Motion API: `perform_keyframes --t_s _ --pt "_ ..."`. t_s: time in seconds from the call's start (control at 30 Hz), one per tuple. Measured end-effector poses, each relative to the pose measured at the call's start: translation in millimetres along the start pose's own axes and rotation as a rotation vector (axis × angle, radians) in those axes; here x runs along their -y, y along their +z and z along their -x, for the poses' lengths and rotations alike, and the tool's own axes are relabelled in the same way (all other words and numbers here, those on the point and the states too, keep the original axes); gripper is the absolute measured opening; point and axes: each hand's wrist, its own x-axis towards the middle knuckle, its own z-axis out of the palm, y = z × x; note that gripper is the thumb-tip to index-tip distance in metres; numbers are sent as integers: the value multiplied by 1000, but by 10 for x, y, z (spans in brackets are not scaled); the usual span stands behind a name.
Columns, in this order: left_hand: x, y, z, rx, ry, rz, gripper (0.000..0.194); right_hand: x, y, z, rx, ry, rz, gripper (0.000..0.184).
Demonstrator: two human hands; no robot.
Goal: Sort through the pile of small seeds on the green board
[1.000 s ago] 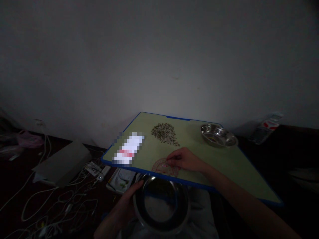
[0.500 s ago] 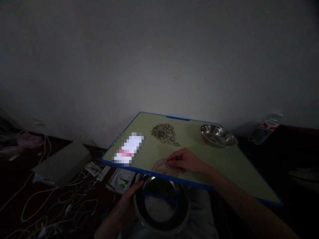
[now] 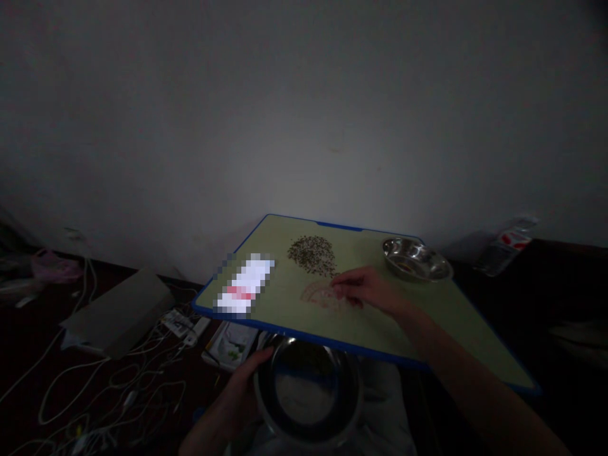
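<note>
Protractor (image 3: 319,295), a see-through half-round one with red markings, is pinched between the thumb and fingers of the right hand (image 3: 368,290), so those fingers are closed on its right side, and most of it pokes out to the left of the fingertips. It's kinda blurry, so I can't tell if it's flat on the green board (image 3: 456,323) or a little above it.

Just past those fingertips, a bit to the left, is the near end of a loose pile of tiny dark bits (image 3: 311,254), and the rest of it spreads out farther from the fingers. Well off to the left of the fingers there's a lit-up white rectangle (image 3: 246,284), pixelated, so no clue what's on it. To the right of the fingers and farther back sits a shallow metal bowl (image 3: 418,261) on the board, and way past that, off the board, a tilted clear bottle (image 3: 507,246) with a red and white label.

Left hand (image 3: 244,383) is down closer to the body, below the board's blue edge, gripping the left side of a big metal bowl (image 3: 311,434) with the thumb up on the rim. Its other fingers are mostly hidden, so can't say how they're curled. Left of those fingers it's a tangle of white cables (image 3: 130,399) on the floor.
</note>
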Motion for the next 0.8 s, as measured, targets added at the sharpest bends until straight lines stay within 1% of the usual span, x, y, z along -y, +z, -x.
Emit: perform_keyframes --t_s 0.07,0.13,0.17,0.2,0.23,0.3,0.4,0.47,0.53,0.63,0.73,0.8 --pt "-3 21 14 0 1 -1 21 13 -261 -69 -104 -31 82 35" --pt "-8 56 35 -7 13 1 19 6 -513 -128 -147 -27 164 36" --pt "-10 73 44 -6 30 -3 19 -5 -609 -147 -139 -6 201 36" --pt "-13 85 50 -4 18 -7 19 -17 -676 -159 -119 16 237 36" --pt "-15 91 52 -1 5 -14 21 -30 -708 -163 -91 32 262 36" --pt "-15 85 44 3 -2 -16 22 -48 -674 -156 11 53 286 35" --pt "-9 60 20 -4 7 -9 20 -45 -470 -156 179 58 299 32" --pt "-5 58 16 -34 11 -12 19 -31 -325 -203 224 40 333 30" --pt "-3 73 24 -55 16 -20 19 -20 -223 -297 199 20 400 27" --pt "-8 101 40 -53 17 -44 22 -12 -156 -483 92 2 460 23" --pt "-16 103 36 -69 26 -45 21 -3 -161 -631 -43 -45 492 21" --pt "-16 83 26 -66 19 -33 20 -8 -203 -675 -109 -78 486 22"
